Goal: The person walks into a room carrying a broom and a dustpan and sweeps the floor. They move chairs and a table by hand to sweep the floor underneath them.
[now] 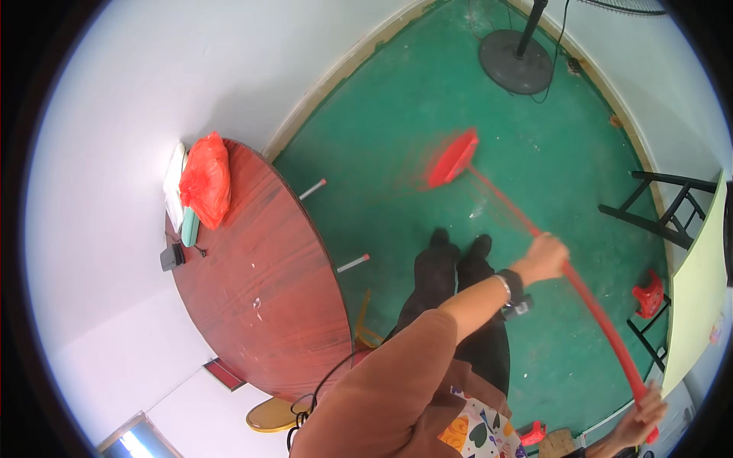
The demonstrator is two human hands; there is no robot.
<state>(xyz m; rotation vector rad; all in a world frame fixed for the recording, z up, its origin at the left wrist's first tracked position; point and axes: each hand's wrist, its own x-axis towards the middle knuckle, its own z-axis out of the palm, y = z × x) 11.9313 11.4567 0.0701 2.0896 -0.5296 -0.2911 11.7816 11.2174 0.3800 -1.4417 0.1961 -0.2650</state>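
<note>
A red broom slants across the view, its red head point(453, 159) low over or on the green floor and smeared by motion. My left hand point(544, 257) is closed around the middle of the red handle point(603, 320), with my arm reaching across my body. Near the handle's top end, at the lower right, my right hand point(643, 418) is wrapped round it too. Bristles cannot be made out in the blur. Small pale specks lie on the floor close to the broom head and beyond my shoes.
At left stands a round brown table point(259, 298) carrying a red plastic bag point(206, 183). A fan's round black base point(515, 61) is at the far wall. A pale green-topped table point(699, 282) with black legs and a red stool-like object point(648, 295) are at right.
</note>
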